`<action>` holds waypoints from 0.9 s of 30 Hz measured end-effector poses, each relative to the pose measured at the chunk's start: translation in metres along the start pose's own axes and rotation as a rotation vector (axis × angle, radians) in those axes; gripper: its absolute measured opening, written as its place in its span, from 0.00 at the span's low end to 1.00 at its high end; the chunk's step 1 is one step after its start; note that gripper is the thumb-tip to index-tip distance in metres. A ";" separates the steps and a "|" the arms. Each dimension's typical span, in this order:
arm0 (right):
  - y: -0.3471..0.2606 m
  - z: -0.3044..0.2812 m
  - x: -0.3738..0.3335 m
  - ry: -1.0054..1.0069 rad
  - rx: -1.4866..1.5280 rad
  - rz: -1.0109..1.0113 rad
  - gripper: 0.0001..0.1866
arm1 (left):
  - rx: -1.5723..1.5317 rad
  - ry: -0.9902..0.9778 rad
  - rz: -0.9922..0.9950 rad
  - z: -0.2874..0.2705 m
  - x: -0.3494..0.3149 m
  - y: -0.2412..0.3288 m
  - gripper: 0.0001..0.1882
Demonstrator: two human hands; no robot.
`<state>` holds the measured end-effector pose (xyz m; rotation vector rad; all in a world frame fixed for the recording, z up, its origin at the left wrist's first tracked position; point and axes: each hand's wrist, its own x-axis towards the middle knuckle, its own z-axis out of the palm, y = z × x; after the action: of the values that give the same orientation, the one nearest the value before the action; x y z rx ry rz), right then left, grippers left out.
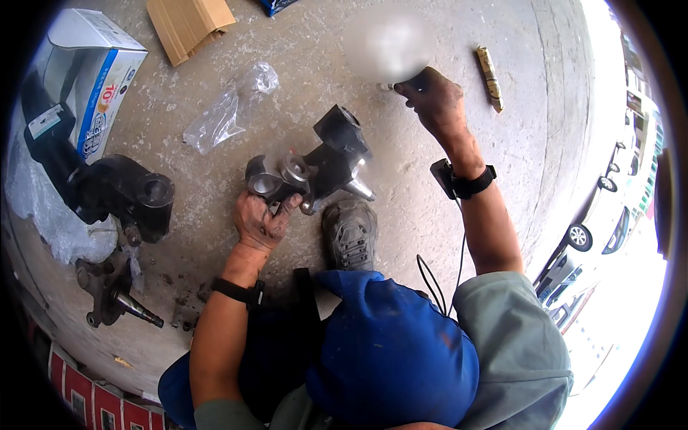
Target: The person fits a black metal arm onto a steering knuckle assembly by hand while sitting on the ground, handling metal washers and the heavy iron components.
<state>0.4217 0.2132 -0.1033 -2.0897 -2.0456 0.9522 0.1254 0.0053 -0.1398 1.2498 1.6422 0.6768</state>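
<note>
A black steering knuckle (326,161) with machined bores and a bright tapered spindle rests on the concrete in front of me. My left hand (261,218) grips its near left end, thumb and fingers against the metal by the round bores. Out to the right and farther off, my right hand (433,100) is raised with its fingers closed. A small pale piece pokes out at its fingertips, beside a blurred patch, so I cannot make out what it holds. My grey shoe (350,233) stands just below the knuckle.
At left lie a large black axle part (122,190), a smaller dark knuckle (111,294) and a white-blue box (100,79). Beyond are a cardboard box (190,29), a clear plastic bag (233,107) and a yellowish wrapped stick (489,79). A cable (462,247) hangs by my right arm.
</note>
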 end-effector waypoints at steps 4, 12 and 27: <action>0.002 -0.005 -0.009 0.029 0.065 0.176 0.14 | 0.011 0.022 0.024 0.001 0.000 -0.001 0.29; 0.023 -0.008 -0.011 0.134 -0.097 -0.037 0.12 | 0.039 -0.035 -0.049 -0.004 0.000 0.009 0.27; -0.073 -0.024 -0.018 -0.113 0.335 -0.445 0.14 | 0.101 -0.123 -0.140 -0.008 0.000 0.006 0.33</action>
<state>0.3694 0.2132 -0.0440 -1.3693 -2.0906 1.2397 0.1209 0.0075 -0.1318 1.2097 1.6603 0.4270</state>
